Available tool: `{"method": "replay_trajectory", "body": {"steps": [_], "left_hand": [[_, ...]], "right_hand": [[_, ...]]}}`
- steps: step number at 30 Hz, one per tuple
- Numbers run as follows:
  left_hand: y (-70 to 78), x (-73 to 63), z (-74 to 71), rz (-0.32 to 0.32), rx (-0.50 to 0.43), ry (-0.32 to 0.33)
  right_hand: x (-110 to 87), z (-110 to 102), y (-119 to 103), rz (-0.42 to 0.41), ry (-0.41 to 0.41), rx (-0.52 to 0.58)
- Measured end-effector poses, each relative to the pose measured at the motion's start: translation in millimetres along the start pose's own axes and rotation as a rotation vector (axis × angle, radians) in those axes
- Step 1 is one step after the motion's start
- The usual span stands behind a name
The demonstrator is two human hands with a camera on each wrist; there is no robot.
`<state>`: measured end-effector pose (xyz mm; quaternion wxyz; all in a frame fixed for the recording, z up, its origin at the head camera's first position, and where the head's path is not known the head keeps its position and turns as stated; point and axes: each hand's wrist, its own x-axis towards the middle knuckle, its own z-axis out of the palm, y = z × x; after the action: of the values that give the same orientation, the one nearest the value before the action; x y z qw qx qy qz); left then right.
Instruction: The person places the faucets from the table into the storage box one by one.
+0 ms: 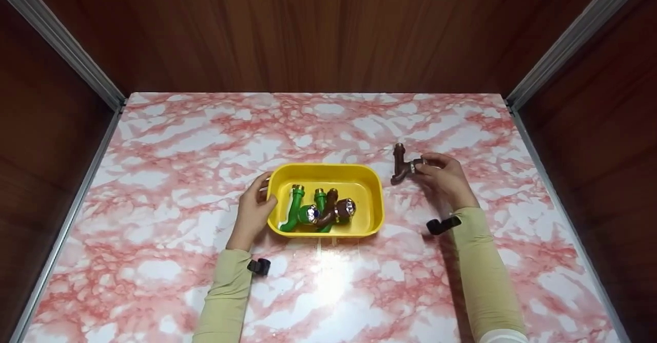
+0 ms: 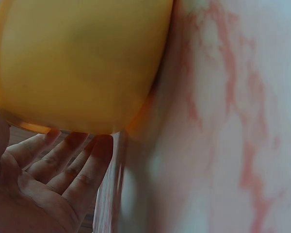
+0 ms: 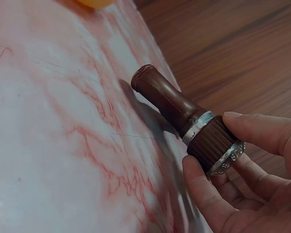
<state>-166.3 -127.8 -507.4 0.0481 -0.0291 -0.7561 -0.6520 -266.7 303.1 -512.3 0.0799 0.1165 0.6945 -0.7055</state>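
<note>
My right hand (image 1: 451, 178) pinches a brown tap (image 1: 400, 160) by its ribbed knob, thumb on one side and fingertips on the other. In the right wrist view the knob (image 3: 213, 141) has silver bands, and the tap casts a shadow on the tabletop. My left hand (image 1: 253, 209) holds the left end of a yellow tub (image 1: 377, 199), thumb over the rim and fingers (image 2: 82, 174) along the outer wall. Inside the tub lie a green tap (image 1: 293, 209), a second green one (image 1: 320, 195) partly hidden, and another brown tap (image 1: 328, 214) resting across it.
The tub stands on a table (image 1: 169, 178) with a red and white marbled top. Dark wood panels (image 1: 318, 35) enclose it at the back and both sides, with metal strips (image 1: 569, 40) at the corners. Each wrist wears a small black camera (image 1: 442, 225).
</note>
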Motion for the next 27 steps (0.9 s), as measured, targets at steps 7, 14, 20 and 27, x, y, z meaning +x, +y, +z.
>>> {"method": "replay_trajectory", "body": {"steps": [7,14,20,27], "left_hand": [[2.3,-0.1,0.3,0.001,-0.001,-0.002],[5.0,-1.1,0.6,-0.025,0.017,0.006],[4.0,-1.0,0.4,-0.025,0.014,0.006],[4.3,-1.5,0.1,-0.021,0.012,0.002]], "right_hand": [[-4.2,-0.4,-2.1,-0.028,-0.016,-0.016],[-7.8,-1.1,-4.1,-0.060,-0.006,-0.042],[-11.9,-5.1,-6.7,-0.047,-0.012,-0.033],[-19.6,-5.2,-14.7,-0.036,-0.046,-0.004]]}}
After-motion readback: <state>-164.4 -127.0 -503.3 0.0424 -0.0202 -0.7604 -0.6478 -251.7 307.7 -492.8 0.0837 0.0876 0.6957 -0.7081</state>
